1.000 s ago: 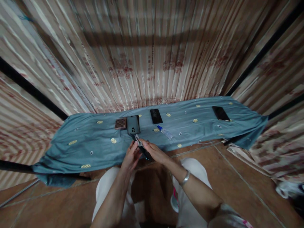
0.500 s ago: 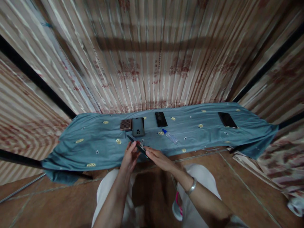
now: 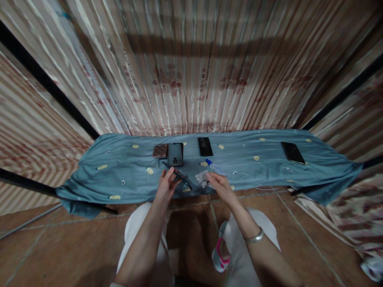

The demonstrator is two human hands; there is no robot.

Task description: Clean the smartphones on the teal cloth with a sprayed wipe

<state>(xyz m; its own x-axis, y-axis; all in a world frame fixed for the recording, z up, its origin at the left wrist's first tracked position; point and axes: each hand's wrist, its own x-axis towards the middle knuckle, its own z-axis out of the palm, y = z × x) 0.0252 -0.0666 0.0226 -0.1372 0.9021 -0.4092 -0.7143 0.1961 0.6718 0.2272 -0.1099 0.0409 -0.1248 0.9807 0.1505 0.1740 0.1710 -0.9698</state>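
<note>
A dark, thin phone is tilted nearly edge-on above the cloth, and my left hand grips it by its left part. Crumpled white tissue hangs from the pinched fingers of my right hand, a short way right of that phone. Just beyond my left hand lies a grey phone case on a dark item, with a small blurred-out brown item touching its left side. A clear bottle with a blue cap lies beyond my right hand, partly hidden by it.
A black phone lies behind the bottle, and another dark phone rests far right. All lie on a long bench under blue-green patterned cloth. Striped curtains and black poles surround it. My knees are close to its front edge.
My right hand has moved away from the phone to the right, and the white tissue now shows in its fingers. My left hand still holds the phone. The view has shifted slightly.
</note>
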